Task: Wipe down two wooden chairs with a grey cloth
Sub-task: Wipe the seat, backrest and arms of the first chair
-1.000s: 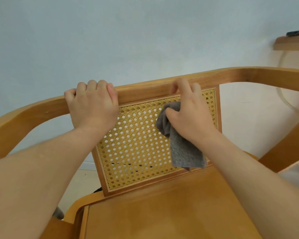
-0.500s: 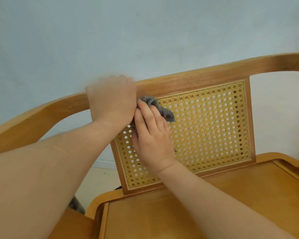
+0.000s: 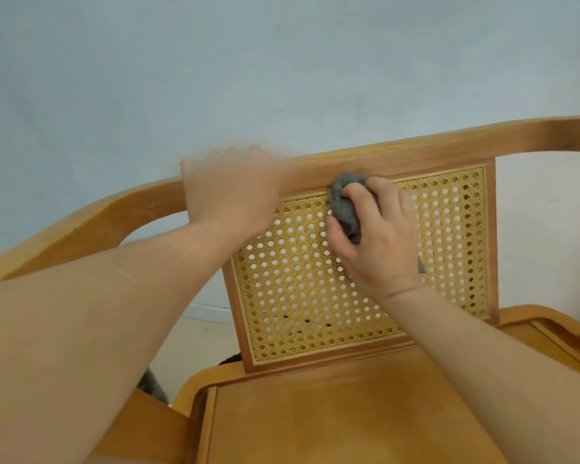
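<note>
Right grip (image 3: 375, 236) had the grey cloth (image 3: 345, 209) bunched up, the chair's top rail (image 3: 416, 159) running sideways just above it; left grip (image 3: 228, 192) curled over that rail.

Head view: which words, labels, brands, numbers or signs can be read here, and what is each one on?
None: no text, label, brand, number or sign shows anywhere.
The wooden chair, its cane back panel, the grey cloth in the right hand and the wall carry no markings.
The left hand on the top rail is motion-blurred; no lettering shows around it.
</note>
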`<state>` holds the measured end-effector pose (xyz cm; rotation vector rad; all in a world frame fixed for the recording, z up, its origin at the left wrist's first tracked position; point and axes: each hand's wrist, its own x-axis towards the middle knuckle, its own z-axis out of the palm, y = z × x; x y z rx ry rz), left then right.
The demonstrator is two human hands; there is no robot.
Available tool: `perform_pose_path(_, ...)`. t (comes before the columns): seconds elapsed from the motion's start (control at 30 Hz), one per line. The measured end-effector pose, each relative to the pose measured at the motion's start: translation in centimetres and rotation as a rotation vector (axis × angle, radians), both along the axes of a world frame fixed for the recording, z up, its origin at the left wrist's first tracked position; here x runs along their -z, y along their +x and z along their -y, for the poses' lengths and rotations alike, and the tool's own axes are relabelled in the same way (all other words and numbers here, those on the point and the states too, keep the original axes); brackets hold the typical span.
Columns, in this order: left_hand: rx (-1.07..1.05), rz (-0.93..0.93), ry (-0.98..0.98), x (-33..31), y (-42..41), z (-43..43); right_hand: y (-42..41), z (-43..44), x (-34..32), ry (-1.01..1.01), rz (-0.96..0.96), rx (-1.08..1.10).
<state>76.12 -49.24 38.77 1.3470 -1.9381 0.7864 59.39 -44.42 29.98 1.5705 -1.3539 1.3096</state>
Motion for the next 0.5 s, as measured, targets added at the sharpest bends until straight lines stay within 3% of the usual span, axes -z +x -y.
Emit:
perform_pose_path(0.2,-0.043,-0.057,0.285,-2.6,-0.5,0.3,6.8,1.4,0.4,0.025,-0.137,-0.122)
perform_pose_path(0.37,-0.022,-0.040,0.160,-1.3,-0.5,-0.4,6.0,-0.6,5.8,0.152,-0.506,-0.235)
perform_pose_path(0.5,-0.017,-0.044,0.128,-1.1,-0.5,-0.4,4.7,-0.4,4.8,0.153,-0.711,-0.290)
